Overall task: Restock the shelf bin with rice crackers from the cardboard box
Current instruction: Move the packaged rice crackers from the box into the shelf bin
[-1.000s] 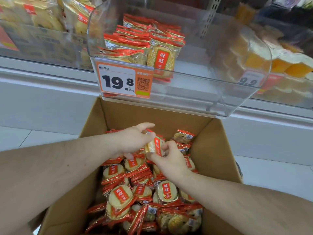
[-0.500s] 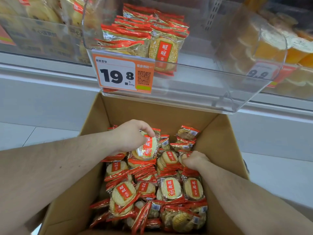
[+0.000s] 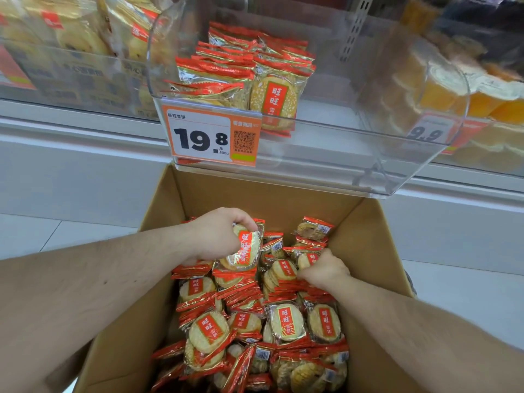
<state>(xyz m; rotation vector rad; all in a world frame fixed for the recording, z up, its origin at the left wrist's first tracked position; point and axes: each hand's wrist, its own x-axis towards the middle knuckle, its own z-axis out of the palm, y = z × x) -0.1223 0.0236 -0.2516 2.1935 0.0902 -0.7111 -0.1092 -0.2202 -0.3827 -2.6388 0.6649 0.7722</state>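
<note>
A person's left hand grips 1 rice cracker packet above the pile near the far wall of the cardboard box. The right hand, fingers curled, digs into packets by the box's right wall. Above, the clear shelf bin holds a stack of packets against its left side, behind a 19.8 price tag.

We see the cardboard box directly below the shelf bin, whose crackers fill its left part. In the box, our left hand is left of our right hand, apparently down among packets.
</note>
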